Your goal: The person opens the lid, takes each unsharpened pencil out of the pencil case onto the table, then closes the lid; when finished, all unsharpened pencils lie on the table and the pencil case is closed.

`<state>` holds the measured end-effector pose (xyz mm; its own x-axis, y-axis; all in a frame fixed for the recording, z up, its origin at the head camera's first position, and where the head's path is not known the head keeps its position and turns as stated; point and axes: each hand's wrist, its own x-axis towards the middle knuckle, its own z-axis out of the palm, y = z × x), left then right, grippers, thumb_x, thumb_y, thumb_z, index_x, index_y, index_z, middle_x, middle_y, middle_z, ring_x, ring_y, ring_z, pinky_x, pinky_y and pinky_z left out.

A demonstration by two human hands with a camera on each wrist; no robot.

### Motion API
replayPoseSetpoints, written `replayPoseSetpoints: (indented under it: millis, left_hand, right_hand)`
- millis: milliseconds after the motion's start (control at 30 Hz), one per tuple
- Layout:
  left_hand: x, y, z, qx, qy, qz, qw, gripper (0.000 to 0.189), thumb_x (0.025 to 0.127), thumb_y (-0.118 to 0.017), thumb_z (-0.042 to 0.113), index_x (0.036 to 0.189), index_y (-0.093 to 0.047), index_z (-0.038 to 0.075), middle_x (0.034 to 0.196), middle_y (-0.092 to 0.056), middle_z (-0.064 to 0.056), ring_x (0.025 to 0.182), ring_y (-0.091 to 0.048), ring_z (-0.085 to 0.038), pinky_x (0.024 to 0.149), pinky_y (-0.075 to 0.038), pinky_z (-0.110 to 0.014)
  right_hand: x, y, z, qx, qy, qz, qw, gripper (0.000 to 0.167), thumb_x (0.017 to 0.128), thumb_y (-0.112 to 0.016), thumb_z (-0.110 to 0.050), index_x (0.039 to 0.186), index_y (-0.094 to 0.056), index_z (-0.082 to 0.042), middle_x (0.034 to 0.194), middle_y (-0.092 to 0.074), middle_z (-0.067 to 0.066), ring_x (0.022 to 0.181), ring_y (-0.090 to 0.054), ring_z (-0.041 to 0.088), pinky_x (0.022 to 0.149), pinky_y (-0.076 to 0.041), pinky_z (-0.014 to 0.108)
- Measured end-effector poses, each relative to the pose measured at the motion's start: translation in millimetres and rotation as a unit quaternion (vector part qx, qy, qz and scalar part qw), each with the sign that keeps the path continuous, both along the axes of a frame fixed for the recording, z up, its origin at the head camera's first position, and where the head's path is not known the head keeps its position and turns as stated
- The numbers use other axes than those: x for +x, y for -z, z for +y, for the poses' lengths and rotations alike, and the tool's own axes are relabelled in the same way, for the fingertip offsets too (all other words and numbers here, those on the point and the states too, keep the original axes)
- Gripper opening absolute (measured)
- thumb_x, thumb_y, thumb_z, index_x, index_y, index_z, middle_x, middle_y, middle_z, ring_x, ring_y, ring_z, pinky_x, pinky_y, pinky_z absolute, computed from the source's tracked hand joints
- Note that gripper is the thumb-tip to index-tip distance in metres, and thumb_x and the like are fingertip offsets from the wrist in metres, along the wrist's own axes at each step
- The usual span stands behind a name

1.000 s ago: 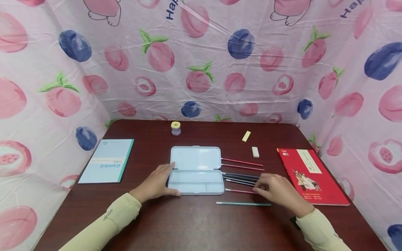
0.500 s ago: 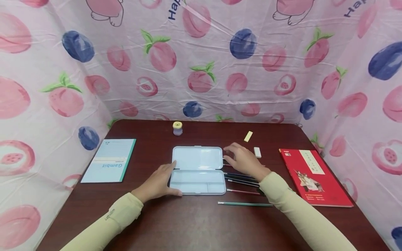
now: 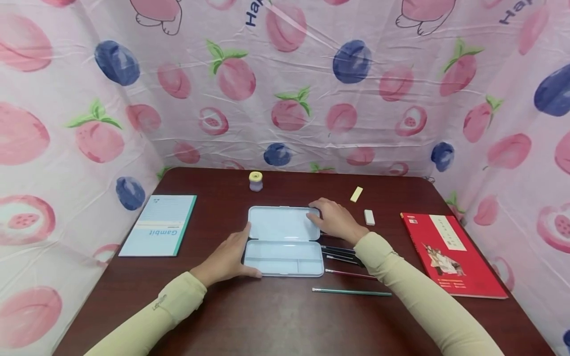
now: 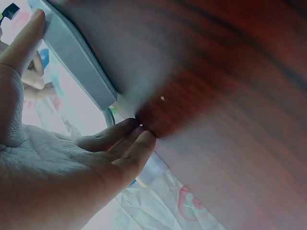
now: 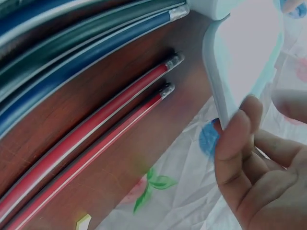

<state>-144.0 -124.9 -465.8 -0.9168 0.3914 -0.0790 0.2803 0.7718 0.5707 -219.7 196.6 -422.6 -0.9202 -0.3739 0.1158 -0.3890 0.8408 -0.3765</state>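
Note:
A pale blue pencil case (image 3: 267, 249) lies unfolded on the dark wooden table, its lid (image 3: 280, 222) laid back behind the compartment tray. My left hand (image 3: 224, 257) rests against the case's left end, thumb at the front corner and fingers fairly straight along the side; the left wrist view has its fingertips near the tabletop. At the lid's right end, my right hand (image 3: 334, 217) pinches the edge, thumb over the inner face and curled fingers (image 5: 232, 139) at the rim. Right of the case lie red pencils (image 5: 96, 129), dark pencils (image 3: 340, 251) and a green pencil (image 3: 352, 292).
A white eraser (image 3: 369, 217) and a small yellow strip (image 3: 356, 194) lie back right. A yellow-topped round object (image 3: 256, 181) stands behind the case. A light blue notebook (image 3: 160, 225) lies left, a red book (image 3: 451, 254) right. Fruit-patterned cloth (image 3: 294, 99) surrounds the table.
My right hand has left the pencils, moved back and left to the lid's right end, and now pinches its edge. My left hand has stayed at the case's left end.

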Motion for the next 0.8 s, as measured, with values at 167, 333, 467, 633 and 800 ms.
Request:
replayPoseSetpoints:
  millis: [167, 333, 467, 633, 800]
  left_hand:
    - [-0.2, -0.5, 0.9, 0.020, -0.015, -0.012, 0.9996, 0.152, 0.070, -0.099, 0.052, 0.171, 0.004, 0.004, 0.176, -0.025, -0.022, 0.159, -0.036, -0.039, 0.125, -0.039, -0.057]
    - [0.7, -1.3, 0.8, 0.028, -0.019, -0.013, 0.9993, 0.154, 0.069, -0.100, 0.052, 0.170, 0.005, 0.001, 0.174, -0.026, -0.025, 0.158, -0.036, -0.042, 0.124, -0.040, -0.059]
    - [1.1, -1.0, 0.0, 0.024, -0.021, -0.010, 0.9994, 0.149, 0.068, -0.100, 0.051, 0.171, -0.005, 0.001, 0.171, -0.033, -0.026, 0.156, -0.040, -0.040, 0.123, -0.042, -0.057]
    - [1.9, -0.2, -2.0, 0.023, -0.020, -0.012, 0.9995, 0.133, 0.068, -0.100, 0.053, 0.167, -0.027, 0.003, 0.163, -0.043, -0.025, 0.147, -0.049, -0.038, 0.118, -0.047, -0.057]
    - [1.0, -0.6, -8.0, 0.034, 0.022, -0.023, 0.9989, 0.122, 0.070, -0.099, 0.051, 0.163, -0.035, 0.004, 0.164, -0.043, -0.019, 0.151, -0.043, -0.035, 0.123, -0.042, -0.057]
  right_hand:
    - [12.7, -4.2, 0, -0.041, -0.005, 0.041, 0.9983, 0.039, 0.105, -0.069, -0.028, 0.135, -0.071, -0.002, 0.118, -0.070, 0.012, 0.083, -0.061, 0.019, 0.074, -0.055, 0.037]
    - [35.7, -7.9, 2, -0.064, -0.029, 0.079, 0.9944, 0.024, 0.106, -0.068, -0.027, 0.119, -0.076, -0.009, 0.108, -0.065, 0.005, 0.079, -0.058, 0.011, 0.073, -0.054, 0.031]
    - [55.7, -8.2, 6, -0.088, -0.051, 0.081, 0.9915, 0.011, 0.103, -0.073, -0.026, 0.108, -0.077, -0.017, 0.099, -0.063, -0.004, 0.077, -0.056, 0.006, 0.070, -0.053, 0.027]
    - [76.8, -2.3, 9, -0.097, -0.082, 0.050, 0.9906, 0.008, 0.097, -0.081, -0.026, 0.096, -0.073, -0.026, 0.092, -0.061, -0.009, 0.069, -0.050, 0.001, 0.064, -0.050, 0.022]
    - [89.9, 8.1, 8, -0.050, -0.089, 0.017, 0.9946, 0.021, 0.089, -0.088, -0.031, 0.098, -0.071, -0.024, 0.099, -0.064, -0.006, 0.074, -0.055, 0.003, 0.067, -0.050, 0.021]
